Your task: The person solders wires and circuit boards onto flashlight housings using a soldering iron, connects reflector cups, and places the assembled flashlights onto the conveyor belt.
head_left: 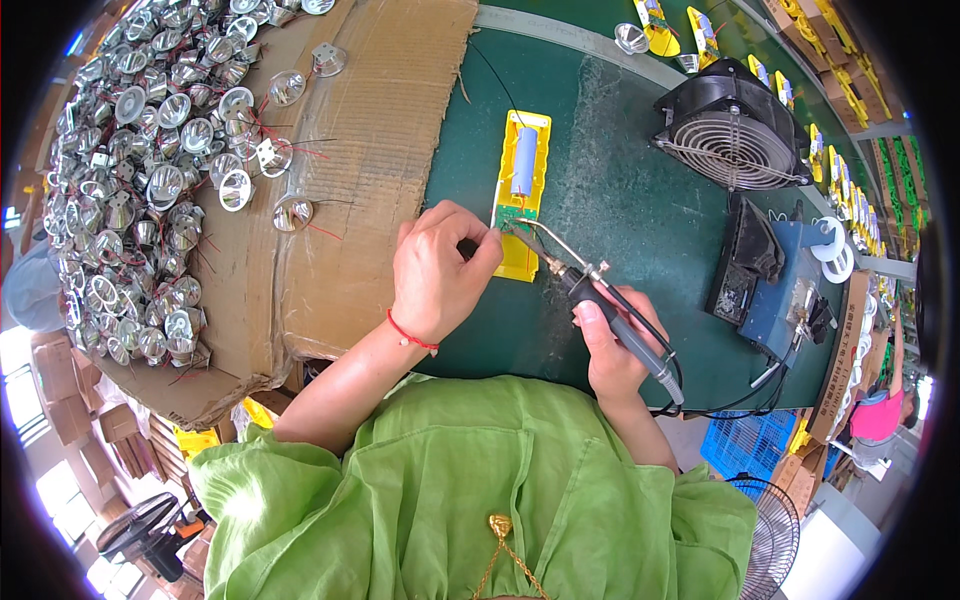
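Observation:
A yellow plastic housing (519,264) lies on the green work mat in front of me. It holds a blue cylindrical battery cell (524,160) and, below that, a small green circuit board (514,213). My right hand (617,345) grips a soldering iron (612,318) with a thin metal feed tube clamped along it. Its tip and the tube's end meet at the board. My left hand (446,262) is pinched at the housing's left edge beside the board; what its fingertips hold is too small to make out. A thin black wire (492,68) runs up from the housing's top.
Left, a heap of silver reflector cups (150,190) with red wires covers a cardboard sheet (370,150). A black fan (735,135) and a blue soldering station (785,290) stand at the right. More yellow housings (705,38) line the far right edge. Another person (875,418) is at far right.

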A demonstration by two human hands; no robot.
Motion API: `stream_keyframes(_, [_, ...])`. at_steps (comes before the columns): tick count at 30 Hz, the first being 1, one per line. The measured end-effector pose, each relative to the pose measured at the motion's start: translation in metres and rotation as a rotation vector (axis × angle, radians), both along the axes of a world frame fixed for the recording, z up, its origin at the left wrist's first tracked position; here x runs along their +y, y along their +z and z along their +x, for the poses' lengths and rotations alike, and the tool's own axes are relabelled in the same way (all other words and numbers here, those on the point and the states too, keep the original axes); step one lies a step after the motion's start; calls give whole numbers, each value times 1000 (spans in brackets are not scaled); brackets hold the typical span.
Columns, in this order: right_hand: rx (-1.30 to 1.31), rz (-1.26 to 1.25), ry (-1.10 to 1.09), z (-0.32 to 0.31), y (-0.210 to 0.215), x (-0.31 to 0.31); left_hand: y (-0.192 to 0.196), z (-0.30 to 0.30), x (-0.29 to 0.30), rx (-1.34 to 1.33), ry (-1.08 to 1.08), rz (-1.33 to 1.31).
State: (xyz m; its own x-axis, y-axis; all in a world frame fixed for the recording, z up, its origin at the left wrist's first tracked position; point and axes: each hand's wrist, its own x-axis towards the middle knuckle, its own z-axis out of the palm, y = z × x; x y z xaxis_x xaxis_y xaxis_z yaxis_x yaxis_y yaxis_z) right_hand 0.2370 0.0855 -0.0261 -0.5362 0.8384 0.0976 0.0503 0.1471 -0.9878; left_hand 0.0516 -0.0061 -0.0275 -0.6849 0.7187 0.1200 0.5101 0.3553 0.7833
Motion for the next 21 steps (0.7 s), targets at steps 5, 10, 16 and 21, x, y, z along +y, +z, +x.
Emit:
stream_keyframes(5, [13, -44, 8, -3, -1, -1, 2, 1, 1, -14, 17, -21])
stream_keyframes(10, [152, -162, -79, 1, 0, -1, 3, 1, 3, -8, 15, -1])
stream_keyframes(16, [104, -91, -101, 12, -4, 3, -1, 2, 2, -96, 49, -25])
stream_keyframes(21, [101, -58, -161, 19, -10, 13, 10, -1, 4, -14, 9, -58])
